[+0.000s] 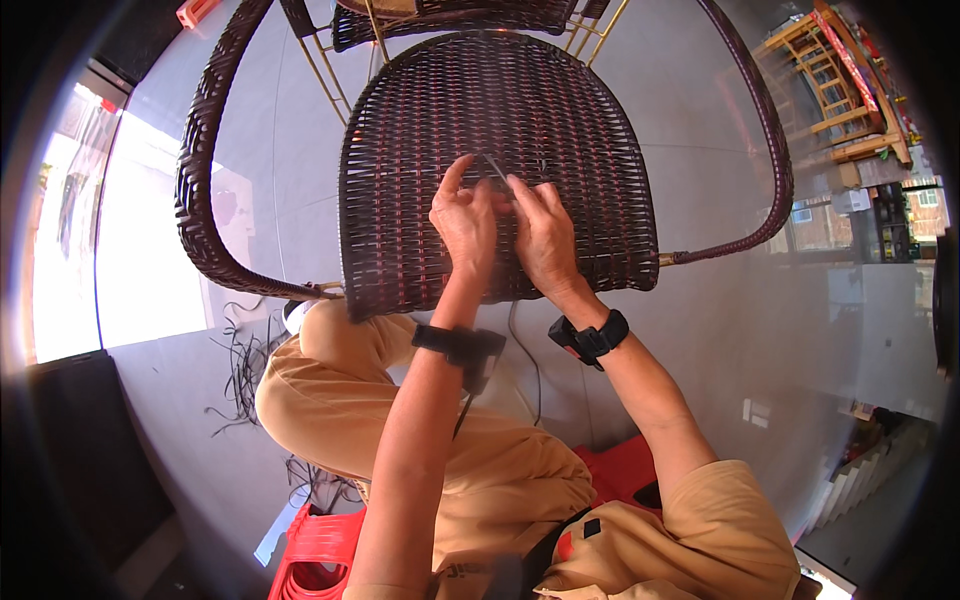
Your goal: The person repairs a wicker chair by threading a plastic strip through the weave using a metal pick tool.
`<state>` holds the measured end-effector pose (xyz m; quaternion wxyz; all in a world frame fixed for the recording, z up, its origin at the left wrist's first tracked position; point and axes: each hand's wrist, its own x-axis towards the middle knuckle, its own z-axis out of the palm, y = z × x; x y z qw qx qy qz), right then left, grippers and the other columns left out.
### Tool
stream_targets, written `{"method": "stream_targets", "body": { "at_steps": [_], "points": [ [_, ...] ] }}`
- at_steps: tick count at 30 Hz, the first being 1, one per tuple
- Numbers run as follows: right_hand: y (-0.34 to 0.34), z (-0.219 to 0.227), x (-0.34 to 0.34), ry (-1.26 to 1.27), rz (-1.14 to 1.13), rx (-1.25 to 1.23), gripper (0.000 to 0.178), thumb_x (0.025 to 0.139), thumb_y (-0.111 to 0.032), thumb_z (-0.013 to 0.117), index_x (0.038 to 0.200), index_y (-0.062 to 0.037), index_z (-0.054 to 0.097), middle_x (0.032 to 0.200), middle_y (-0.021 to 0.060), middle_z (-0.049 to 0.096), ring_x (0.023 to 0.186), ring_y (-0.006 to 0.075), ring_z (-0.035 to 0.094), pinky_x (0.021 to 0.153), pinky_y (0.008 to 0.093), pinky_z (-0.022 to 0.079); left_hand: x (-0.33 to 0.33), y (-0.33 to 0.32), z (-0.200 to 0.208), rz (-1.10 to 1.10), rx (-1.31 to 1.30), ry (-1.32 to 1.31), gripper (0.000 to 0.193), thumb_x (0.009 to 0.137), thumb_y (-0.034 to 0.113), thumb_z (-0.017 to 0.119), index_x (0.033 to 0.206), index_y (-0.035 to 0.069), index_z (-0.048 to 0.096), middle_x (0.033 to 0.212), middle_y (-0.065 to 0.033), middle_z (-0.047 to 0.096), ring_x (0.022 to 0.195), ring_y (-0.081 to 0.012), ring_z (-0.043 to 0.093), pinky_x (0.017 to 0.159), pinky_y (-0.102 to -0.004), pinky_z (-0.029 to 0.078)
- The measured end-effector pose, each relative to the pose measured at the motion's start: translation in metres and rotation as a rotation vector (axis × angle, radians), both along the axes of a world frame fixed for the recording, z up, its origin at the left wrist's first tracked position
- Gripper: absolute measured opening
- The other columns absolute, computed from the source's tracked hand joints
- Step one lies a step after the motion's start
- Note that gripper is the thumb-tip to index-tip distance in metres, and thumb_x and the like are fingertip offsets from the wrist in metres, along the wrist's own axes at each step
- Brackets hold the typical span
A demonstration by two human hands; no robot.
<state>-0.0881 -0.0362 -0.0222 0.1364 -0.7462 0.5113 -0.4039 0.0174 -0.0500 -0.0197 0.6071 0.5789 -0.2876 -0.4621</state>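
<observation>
Weaving of a chair seat, seen from the head camera. A dark wicker chair seat (500, 120) is tipped toward the seated person and rests against the knee. A thin dark strand (494, 166) is pinched between the fingertips of the left hand (465, 225) and the right hand (545, 235), which are pressed close together on the woven surface. The strand emerges just above the pinch, near the middle of the seat. The step in hand is judged to be the threading of this strand through the weave; a firm pull and a tuck under the adjoining row are called for next. Loose strand offcuts (245, 370) are scattered on the floor, well below the grip.
</observation>
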Motion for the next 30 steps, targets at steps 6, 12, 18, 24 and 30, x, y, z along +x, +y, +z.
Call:
{"method": "stream_targets", "body": {
  "at_steps": [6, 12, 18, 24, 30],
  "points": [
    [0.0, -0.003, 0.002, -0.015, -0.005, -0.042, 0.034, 0.084, 0.004, 0.056, 0.118, -0.0029, 0.059, 0.09, 0.0151, 0.056, 0.076, 0.0335, 0.06, 0.063, 0.04, 0.049, 0.004, 0.0, 0.0, -0.035, 0.016, -0.076, 0.04, 0.088, 0.001, 0.055, 0.128, -0.001, 0.053, 0.071, -0.0093, 0.068, 0.06, -0.0113, 0.064, 0.056, -0.0235, 0.053],
    [-0.001, -0.003, 0.003, -0.06, 0.001, -0.06, 0.034, 0.085, 0.003, 0.056, 0.118, -0.0031, 0.059, 0.089, 0.0145, 0.056, 0.076, 0.033, 0.06, 0.063, 0.0394, 0.049, 0.003, -0.002, -0.002, -0.012, -0.01, -0.2, 0.038, 0.084, 0.0, 0.053, 0.122, 0.001, 0.059, 0.061, -0.0097, 0.066, 0.056, -0.0119, 0.065, 0.055, -0.0275, 0.051],
    [-0.001, -0.006, 0.001, -0.055, -0.002, -0.082, 0.033, 0.086, 0.002, 0.055, 0.119, -0.0027, 0.059, 0.09, 0.0146, 0.056, 0.077, 0.0329, 0.06, 0.063, 0.0398, 0.049, 0.002, -0.004, 0.001, -0.091, 0.033, -0.422, 0.041, 0.086, 0.0, 0.051, 0.127, -0.002, 0.055, 0.064, -0.0091, 0.067, 0.056, -0.0107, 0.064, 0.056, -0.0247, 0.053],
    [0.0, -0.006, 0.0, -0.049, -0.007, -0.054, 0.033, 0.086, 0.002, 0.055, 0.119, -0.0023, 0.058, 0.091, 0.015, 0.055, 0.077, 0.0341, 0.059, 0.065, 0.0405, 0.049, 0.003, -0.011, -0.009, -0.11, 0.042, -0.7, 0.04, 0.086, 0.002, 0.051, 0.125, -0.002, 0.057, 0.064, -0.0126, 0.067, 0.056, -0.014, 0.066, 0.058, -0.0283, 0.054],
    [0.0, -0.007, -0.002, -0.047, 0.005, -0.045, 0.034, 0.087, 0.0, 0.054, 0.121, -0.002, 0.057, 0.092, 0.0152, 0.055, 0.078, 0.0344, 0.06, 0.065, 0.0404, 0.049, -0.009, -0.011, 0.009, -0.075, 0.085, -1.066, 0.035, 0.087, 0.002, 0.052, 0.121, -0.003, 0.058, 0.073, -0.0157, 0.069, 0.063, -0.0206, 0.068, 0.063, -0.0328, 0.054]
  ]
}}
